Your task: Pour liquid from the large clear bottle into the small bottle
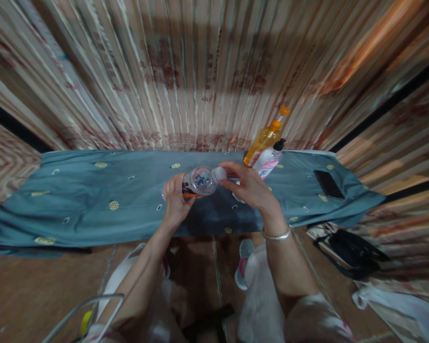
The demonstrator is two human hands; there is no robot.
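Note:
A clear plastic bottle (203, 181) with a black and orange label lies tilted above the cloth-covered table, its neck pointing right. My left hand (175, 197) is wrapped round the bottle's lower body. At the neck end, my right hand (248, 183) has its thumb and fingers around the white bottle cap (219, 174); the cap is still on the neck. Just beyond my right hand stand a pump bottle of amber liquid (262, 143) and a white and pink bottle with a black top (270, 162), partly covered by that hand. Something pale under my right palm is mostly hidden.
A teal patterned cloth (82, 205) covers the long narrow table. Towards its right end lies a black phone (329, 184). Striped curtains (200, 71) hang behind and at the sides. A black bag (353, 250) is low at the right, by the floor.

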